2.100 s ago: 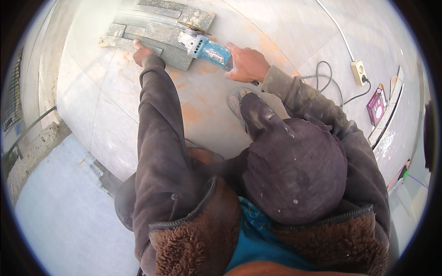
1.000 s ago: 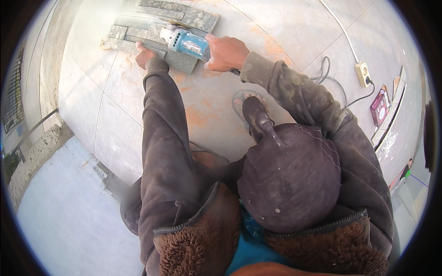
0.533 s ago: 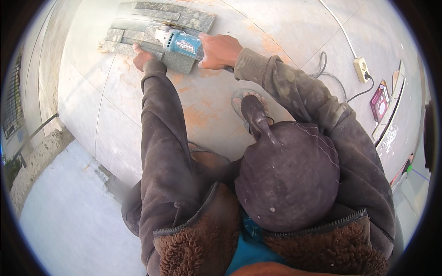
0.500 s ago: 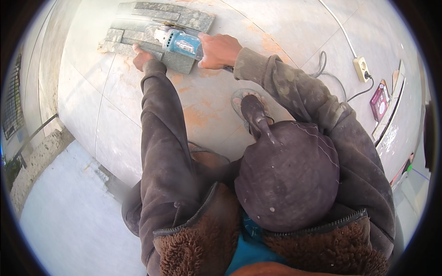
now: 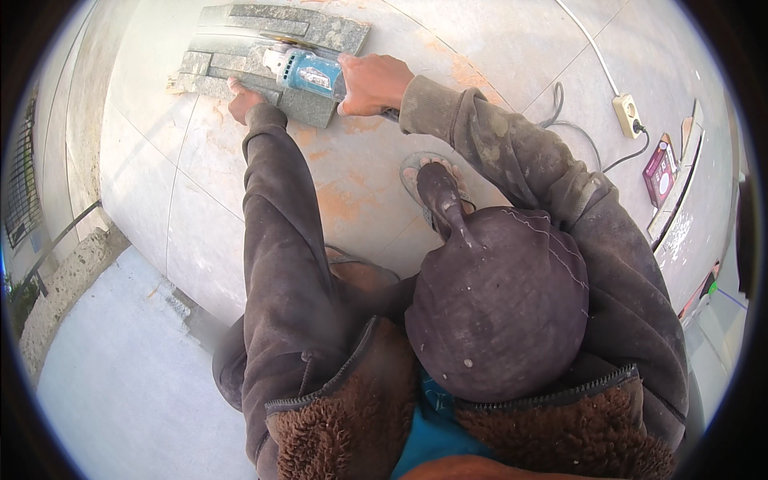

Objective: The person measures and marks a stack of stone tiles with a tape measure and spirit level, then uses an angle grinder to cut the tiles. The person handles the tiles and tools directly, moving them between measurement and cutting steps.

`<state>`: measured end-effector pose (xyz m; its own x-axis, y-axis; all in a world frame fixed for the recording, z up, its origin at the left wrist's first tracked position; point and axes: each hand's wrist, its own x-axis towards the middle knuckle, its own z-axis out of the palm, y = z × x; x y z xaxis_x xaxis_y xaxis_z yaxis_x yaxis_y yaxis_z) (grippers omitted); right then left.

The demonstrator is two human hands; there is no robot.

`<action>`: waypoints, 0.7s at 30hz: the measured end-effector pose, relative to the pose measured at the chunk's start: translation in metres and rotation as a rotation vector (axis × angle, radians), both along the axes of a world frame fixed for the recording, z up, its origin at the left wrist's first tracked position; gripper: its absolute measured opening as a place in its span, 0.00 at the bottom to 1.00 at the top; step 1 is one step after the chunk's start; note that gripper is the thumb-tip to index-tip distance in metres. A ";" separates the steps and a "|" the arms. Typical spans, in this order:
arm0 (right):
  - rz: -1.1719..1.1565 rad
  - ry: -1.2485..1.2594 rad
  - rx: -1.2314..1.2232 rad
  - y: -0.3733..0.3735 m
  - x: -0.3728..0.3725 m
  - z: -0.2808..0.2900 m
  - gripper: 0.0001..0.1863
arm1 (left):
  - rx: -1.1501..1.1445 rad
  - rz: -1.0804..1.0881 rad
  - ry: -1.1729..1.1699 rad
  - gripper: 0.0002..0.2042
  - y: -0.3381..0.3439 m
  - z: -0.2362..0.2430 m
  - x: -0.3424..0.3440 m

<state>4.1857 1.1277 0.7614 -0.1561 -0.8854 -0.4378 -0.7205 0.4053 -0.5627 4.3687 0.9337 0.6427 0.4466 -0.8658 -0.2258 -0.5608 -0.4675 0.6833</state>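
Note:
My right hand (image 5: 374, 84) is wrapped round the body of a blue angle grinder (image 5: 310, 74). The grinder lies over a grey-green stone cladding panel (image 5: 324, 110) made of staggered strips, its disc (image 5: 284, 39) edge-on at the panel's surface. From the disc a pale streak of dust runs left across the stone. My left hand (image 5: 246, 102) grips the panel's near edge, one digit on top; its other fingers are mostly hidden. Both arms reach forward in dusty dark sleeves.
A grey cord (image 5: 590, 142) loops over the tiled floor (image 5: 216, 172) to a white socket block (image 5: 626, 116) at the right. Beside it lie a maroon box (image 5: 660, 172) and a pale strip (image 5: 680, 176). My sandalled foot (image 5: 432, 180) is behind the grinder.
The grinder and my right hand have shifted slightly left along the panel. My left hand keeps its place on the near edge, and the whole view has moved a little.

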 end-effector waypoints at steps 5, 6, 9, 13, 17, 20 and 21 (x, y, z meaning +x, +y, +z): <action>0.005 0.013 0.009 -0.001 0.001 0.000 0.31 | 0.010 -0.009 0.000 0.43 0.003 0.004 -0.001; 0.008 0.010 0.018 -0.001 0.002 0.001 0.31 | 0.012 -0.005 0.004 0.43 0.005 0.006 -0.001; 0.008 -0.001 0.020 0.001 0.002 0.005 0.30 | 0.015 0.005 0.020 0.43 0.007 0.008 -0.003; -0.003 -0.015 0.011 0.002 0.002 0.009 0.29 | 0.018 0.014 -0.008 0.42 -0.003 0.003 0.003; 0.009 -0.014 0.014 0.002 0.004 0.005 0.28 | 0.020 0.024 -0.003 0.41 -0.007 0.004 0.005; -0.002 0.002 0.017 0.007 0.000 0.004 0.28 | 0.002 -0.005 0.049 0.41 0.002 0.014 -0.005; 0.004 0.002 0.022 0.006 0.001 0.007 0.28 | 0.005 0.012 0.057 0.42 0.000 0.014 -0.002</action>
